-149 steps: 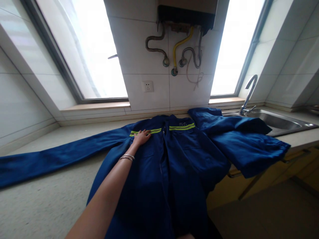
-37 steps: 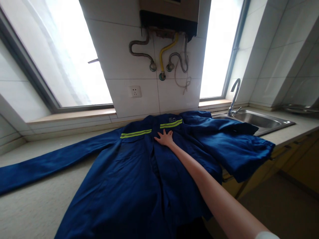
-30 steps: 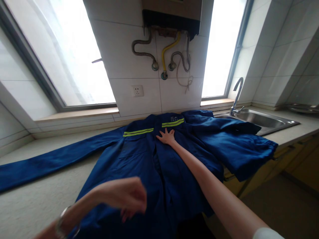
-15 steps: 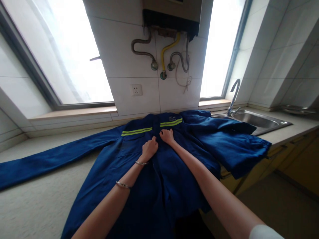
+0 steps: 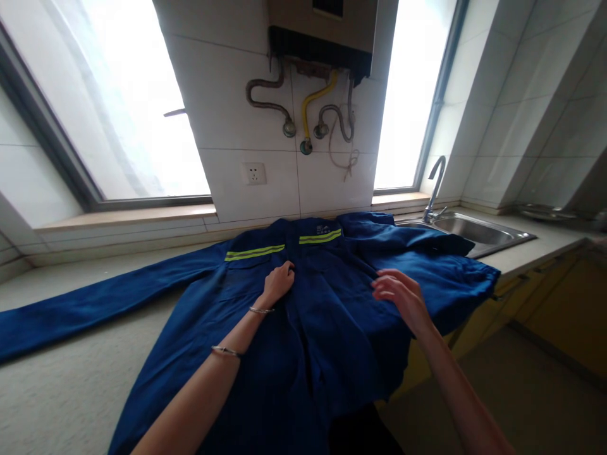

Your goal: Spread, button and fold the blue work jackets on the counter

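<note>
Jacket (image 5: pixel 336 303), blue with lime reflective stripes (image 5: pixel 255 253), lies front up in my head view on the countertop (image 5: pixel 71 404), collar by the back edge, one sleeve running out towards the left end, cloth draping over the front edge near the sink (image 5: pixel 469 224). My left hand (image 5: pixel 279 282) is curled at the front placket; fingertips hidden, I cannot tell whether it pinches fabric. My right hand (image 5: pixel 401 298), open with fingers loosely bent, hangs over the sink side.
</note>
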Tool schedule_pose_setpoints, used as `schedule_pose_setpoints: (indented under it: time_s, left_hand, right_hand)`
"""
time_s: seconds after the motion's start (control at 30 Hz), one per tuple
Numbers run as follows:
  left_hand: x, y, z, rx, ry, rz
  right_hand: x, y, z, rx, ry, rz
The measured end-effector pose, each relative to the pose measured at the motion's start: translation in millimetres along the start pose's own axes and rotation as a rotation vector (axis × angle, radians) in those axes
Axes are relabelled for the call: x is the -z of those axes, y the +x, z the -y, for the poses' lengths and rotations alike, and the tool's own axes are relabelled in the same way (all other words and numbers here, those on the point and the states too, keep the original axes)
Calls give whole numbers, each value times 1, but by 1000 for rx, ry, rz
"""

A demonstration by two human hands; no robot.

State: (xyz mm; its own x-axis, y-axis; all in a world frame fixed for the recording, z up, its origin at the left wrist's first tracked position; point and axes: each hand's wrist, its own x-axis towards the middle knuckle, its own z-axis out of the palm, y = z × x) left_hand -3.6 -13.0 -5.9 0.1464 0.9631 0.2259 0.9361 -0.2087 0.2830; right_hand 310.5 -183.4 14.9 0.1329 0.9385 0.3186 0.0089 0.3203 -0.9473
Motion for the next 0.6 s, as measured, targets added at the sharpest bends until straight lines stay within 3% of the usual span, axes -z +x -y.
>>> schedule_pose_setpoints:
  time_s: [0.1,0.17,0.27,0.33,0.47,0.6]
  left_hand:
    - [0,-1,-2,15,-2,5]
    - [0,-2,-3,14,-1,7]
    - [-1,-3,-3,-1,1,5]
    - [-2,-3,-2,-13,-6,0]
    - [-3,-5,2,-41,-41,-1]
    - [-3,-5,5,-65,-63,-6]
  right_hand:
    - [57,-84,-55,-120,174,-413]
    - [73,-127,-105,-228,208,-711]
    - [67,-157,-159,-388,342,-593]
    - [50,-157,-170,-464,495,-457]
    - [21,-146,-159,-519,689,-330]
    - [14,-151,-143,-631,592,-385]
